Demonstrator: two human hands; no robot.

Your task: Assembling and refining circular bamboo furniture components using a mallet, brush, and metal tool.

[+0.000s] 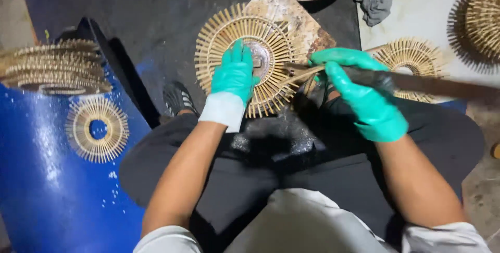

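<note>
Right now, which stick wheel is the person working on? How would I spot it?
Find the black mat at the top middle, then the worn brown board on it. The wheel lies on that board, pressed by the left hand. It alone has a green glove on it.

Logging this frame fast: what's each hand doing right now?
Left hand: open, pressed flat on the round sunburst disc of bamboo sticks.
Right hand: closed around a long dark-handled brush.

Under our left hand (234,76) lies a radial stick disc (245,57) on a board (291,13); our right hand (364,94) beside it grips a blade (416,82); a disc stack (54,68) lies far left.
</note>
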